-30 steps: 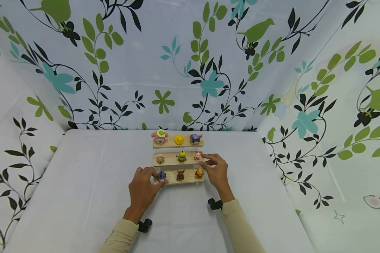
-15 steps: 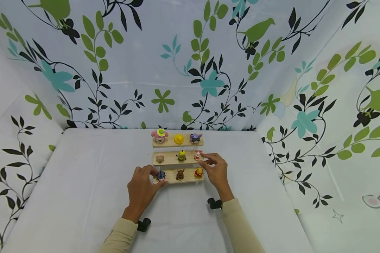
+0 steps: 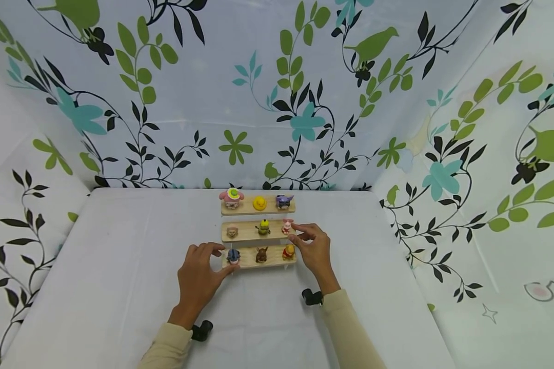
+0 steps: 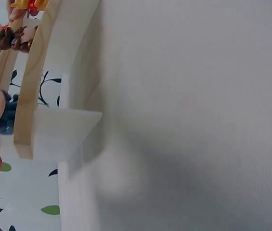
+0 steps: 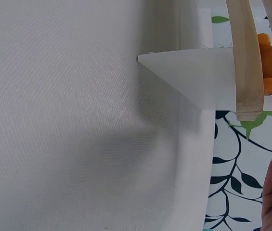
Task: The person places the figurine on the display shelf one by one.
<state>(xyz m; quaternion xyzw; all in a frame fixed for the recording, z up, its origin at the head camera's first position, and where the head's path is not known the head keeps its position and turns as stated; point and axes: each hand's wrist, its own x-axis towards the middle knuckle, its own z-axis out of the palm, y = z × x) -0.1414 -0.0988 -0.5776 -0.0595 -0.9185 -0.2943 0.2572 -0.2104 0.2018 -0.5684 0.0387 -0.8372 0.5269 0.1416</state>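
A three-tier wooden shelf [image 3: 249,264] on white supports bears small toy figurines. My left hand [image 3: 197,277] is at the left end of the lowest tier, thumb and index finger spread apart around a blue figurine [image 3: 233,256]; a gap shows between the fingers and the toy. In the left wrist view that blue figurine [image 4: 3,113] stands behind the tier's front edge. My right hand [image 3: 316,251] is at the shelf's right end, thumb and index fingertips right at a pink-and-red piglet figurine [image 3: 287,226] on the middle tier; I cannot tell whether they grip it.
The lowest tier also carries a brown figurine [image 3: 261,254] and a yellow-and-red bear figurine [image 3: 288,251]. A yellow figurine [image 3: 259,203] and others stand on the top tier. A white cloth [image 3: 134,266] covers the table; patterned curtains [image 3: 189,92] hang around it.
My left thumb and index finger have come away from the blue figurine, and the hand has drawn slightly left. The right hand has kept its place.
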